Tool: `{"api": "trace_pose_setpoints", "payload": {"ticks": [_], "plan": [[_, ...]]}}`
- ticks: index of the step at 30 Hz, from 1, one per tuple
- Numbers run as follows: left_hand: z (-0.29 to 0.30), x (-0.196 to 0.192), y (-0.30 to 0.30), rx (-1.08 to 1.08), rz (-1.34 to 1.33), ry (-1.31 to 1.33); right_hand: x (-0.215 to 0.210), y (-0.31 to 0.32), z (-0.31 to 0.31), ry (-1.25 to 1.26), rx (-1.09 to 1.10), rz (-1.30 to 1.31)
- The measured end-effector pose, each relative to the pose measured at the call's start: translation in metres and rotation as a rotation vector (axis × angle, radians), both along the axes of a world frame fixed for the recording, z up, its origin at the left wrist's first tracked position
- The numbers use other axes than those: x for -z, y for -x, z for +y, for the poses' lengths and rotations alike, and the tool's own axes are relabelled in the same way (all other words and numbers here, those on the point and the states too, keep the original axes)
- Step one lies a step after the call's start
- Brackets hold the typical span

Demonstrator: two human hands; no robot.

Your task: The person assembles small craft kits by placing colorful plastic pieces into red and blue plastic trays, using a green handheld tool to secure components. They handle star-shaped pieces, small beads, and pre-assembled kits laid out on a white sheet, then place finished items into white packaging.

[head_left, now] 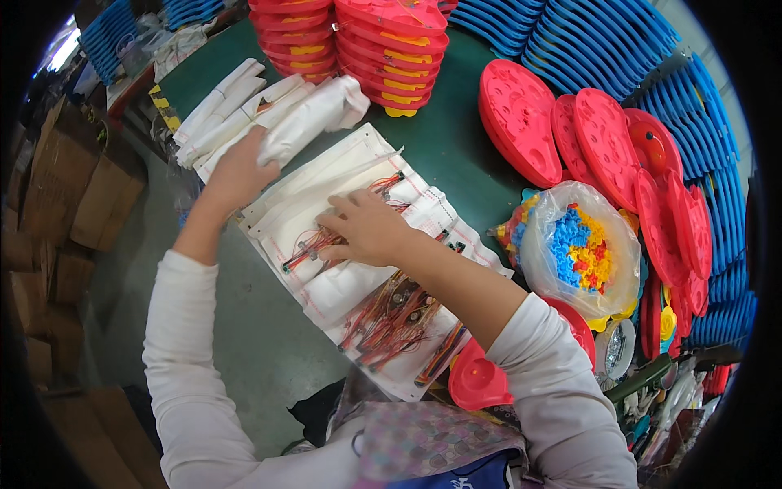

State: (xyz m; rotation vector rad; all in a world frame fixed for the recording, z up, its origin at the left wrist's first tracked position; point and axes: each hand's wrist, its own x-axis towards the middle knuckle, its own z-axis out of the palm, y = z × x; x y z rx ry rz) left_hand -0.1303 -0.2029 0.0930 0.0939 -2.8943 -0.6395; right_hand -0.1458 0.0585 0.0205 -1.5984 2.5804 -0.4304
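Observation:
My left hand (238,178) is at the near end of a white rolled plastic bundle (305,126). Its thumb and index finger close around that end. Other white rolls (218,102) lie just beyond it on the table. My right hand (371,230) rests, fingers spread, on an unrolled white plastic sheet (285,204). Thin red and dark wires with small connectors (314,244) show beside its fingertips and partly under them. Closer to me, a larger heap of similar wires (395,318) lies on more white plastic, which overhangs the table edge.
Red plastic shells are stacked at the back (391,61), and others lie at right (607,147). A clear bag holds blue, yellow and red small pieces (582,253). Blue plastic parts (595,45) line the far right. Cardboard boxes (61,171) stand at left.

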Motion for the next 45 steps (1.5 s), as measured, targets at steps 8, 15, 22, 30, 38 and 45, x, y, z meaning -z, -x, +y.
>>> {"api": "trace_pose_setpoints", "payload": {"ticks": [8,15,22,30,38,45], "plan": [[0.048,-0.054,-0.091,0.037,0.318,0.089,0.017,0.011,0.004,0.188,-0.007,-0.095],[0.075,-0.053,-0.140,-0.028,0.273,0.106,-0.031,0.017,0.021,1.251,0.614,-1.465],[0.081,-0.044,-0.146,-0.063,0.422,0.363,-0.083,-0.040,0.052,1.399,0.714,-1.789],[0.103,-0.047,-0.154,0.186,0.283,0.232,-0.099,-0.018,0.060,1.155,0.209,-1.734],[0.102,-0.056,-0.136,0.330,-0.268,-0.373,-0.064,0.000,0.092,1.045,0.113,-1.647],[0.069,-0.033,-0.085,0.537,-0.552,-0.441,-0.061,0.029,0.103,0.631,0.171,-1.439]]}}
